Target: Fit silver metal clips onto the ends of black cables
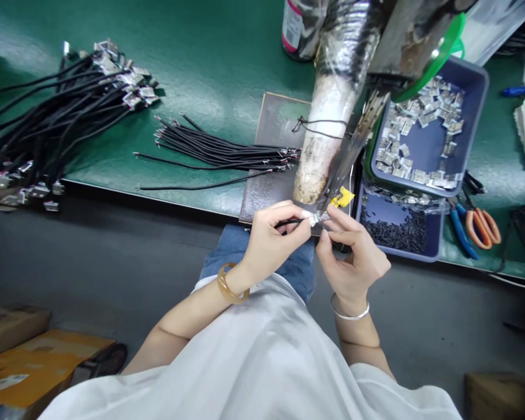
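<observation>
My left hand point(276, 236) pinches a short black cable point(289, 222) near its end, above the front edge of a dark board point(262, 195). A small silvery connector point(315, 219) sits at that cable end, between my two hands. My right hand point(352, 248) is just right of the connector, its fingers curled and its fingertips close to it; whether they grip anything is too small to tell. Behind the hands is the tip of a wrapped white machine part point(311, 181), with a yellow tag point(342, 197) beside it.
Loose black cables point(210, 153) lie left of the machine, and a pile of cables with connectors point(70, 111) is farther left. A blue bin of metal shells point(468, 134) overlaps a bin of small black pieces point(394, 230). Orange-handled pliers point(483, 227) lie at right.
</observation>
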